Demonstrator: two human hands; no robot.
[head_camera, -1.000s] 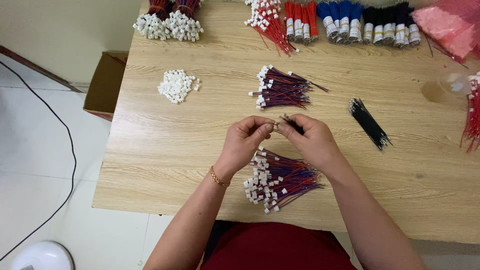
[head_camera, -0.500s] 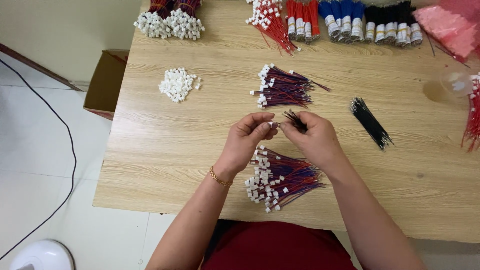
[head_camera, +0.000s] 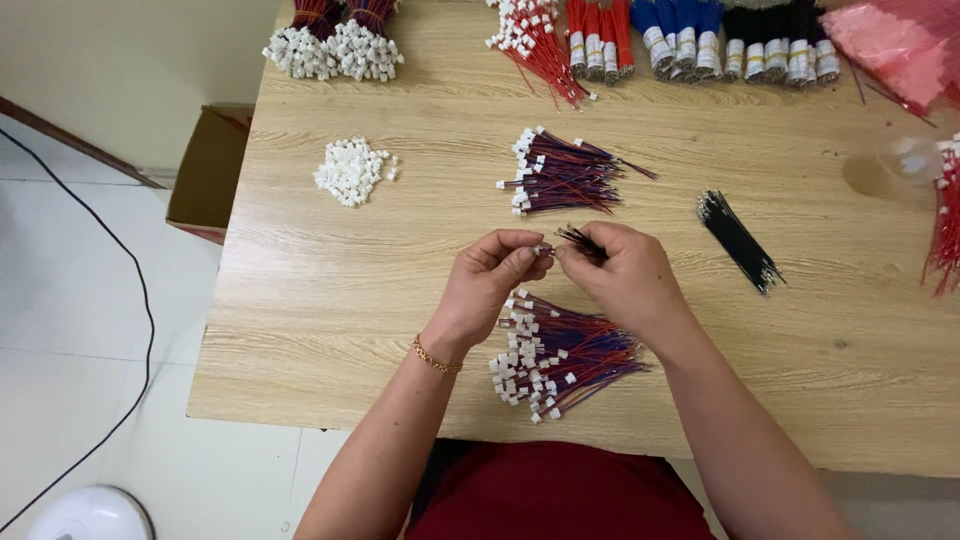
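Two hands up close over the middle of the worktop (head_camera: 330, 300), fingertips nearly touching. Left hand (head_camera: 490, 275) pinching a tiny white plug (head_camera: 545, 248), fingers clenched on it. Right hand (head_camera: 620, 275) gripping a few thin black wires (head_camera: 580, 238), tips aimed straight at that plug. Looks like the wire-into-plug step, right at the point of lining up. Hard to tell whether anything is seated yet, too small to see.

Next bit probably calls for a steady hold and a straight push, with the wire end square to the opening and no twisting.

Plenty of stuff around, though:
- heap of red and blue wires with white ends (head_camera: 565, 355) just under the hands, near the front edge
- similar bundle (head_camera: 560, 175) just beyond the hands
- loose pile of white plugs (head_camera: 352, 170) off to the left
- bundle of black wires (head_camera: 740, 240) to the right
- taped red bundles (head_camera: 595, 35) and blue bundles (head_camera: 680, 30) along the back
- cardboard box (head_camera: 210, 170) on the floor at the left

Nothing really blocking the hands. Only a possible snag from the heap right below, being so close to the wrists.
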